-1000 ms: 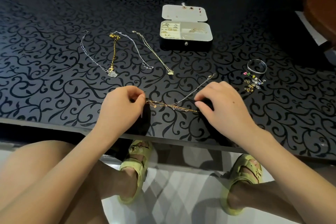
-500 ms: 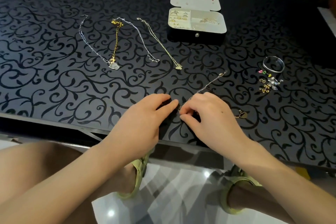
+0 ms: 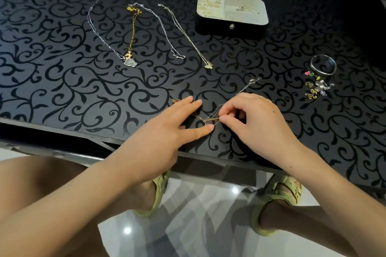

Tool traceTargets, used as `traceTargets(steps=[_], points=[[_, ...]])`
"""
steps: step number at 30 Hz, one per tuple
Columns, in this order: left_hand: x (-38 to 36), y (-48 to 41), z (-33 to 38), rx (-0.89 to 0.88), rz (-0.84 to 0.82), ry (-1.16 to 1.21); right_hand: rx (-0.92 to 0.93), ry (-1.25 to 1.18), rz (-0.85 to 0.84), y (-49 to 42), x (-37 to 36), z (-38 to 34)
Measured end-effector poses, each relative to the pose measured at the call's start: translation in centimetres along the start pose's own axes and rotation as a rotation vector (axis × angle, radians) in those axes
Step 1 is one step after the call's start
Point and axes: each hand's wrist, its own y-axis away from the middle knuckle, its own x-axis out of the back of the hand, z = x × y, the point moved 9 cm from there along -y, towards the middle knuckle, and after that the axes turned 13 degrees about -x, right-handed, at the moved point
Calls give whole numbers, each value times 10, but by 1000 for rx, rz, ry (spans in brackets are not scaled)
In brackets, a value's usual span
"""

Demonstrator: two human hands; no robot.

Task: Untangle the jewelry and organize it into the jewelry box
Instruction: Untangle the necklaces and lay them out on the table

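A tangle of thin gold and silver chains [image 3: 211, 120] lies near the table's front edge. My left hand [image 3: 167, 133] rests on it with straight fingers, the thumb tip pressing the knot to the table. My right hand [image 3: 259, 125] pinches the strands just right of the knot with curled fingers. One silver strand runs out past my right hand to its clasp [image 3: 254, 80]. The black jewelry box [image 3: 231, 26] stands open at the back with rings and a hair clip inside. Left of it, several necklaces lie straightened: a silver one with a clear pendant [image 3: 130, 62], a gold chain [image 3: 132, 31], a silver chain [image 3: 165, 29], a fine gold one [image 3: 194, 46].
A silver bangle [image 3: 322, 64] and a small heap of earrings and charms [image 3: 315, 87] lie at the right. The black patterned table's front edge [image 3: 83, 146] runs just below my hands. My feet in yellow-green sandals show on the floor beneath.
The chain was stretched between my hands a second ago. My hands have since come together at the knot, and my left fingers have straightened onto it.
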Motion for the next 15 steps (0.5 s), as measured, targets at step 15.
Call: traceTargets(steps=[15], points=[[2,-4,2,5,-13,-48,44,16,-53,4,7,0]])
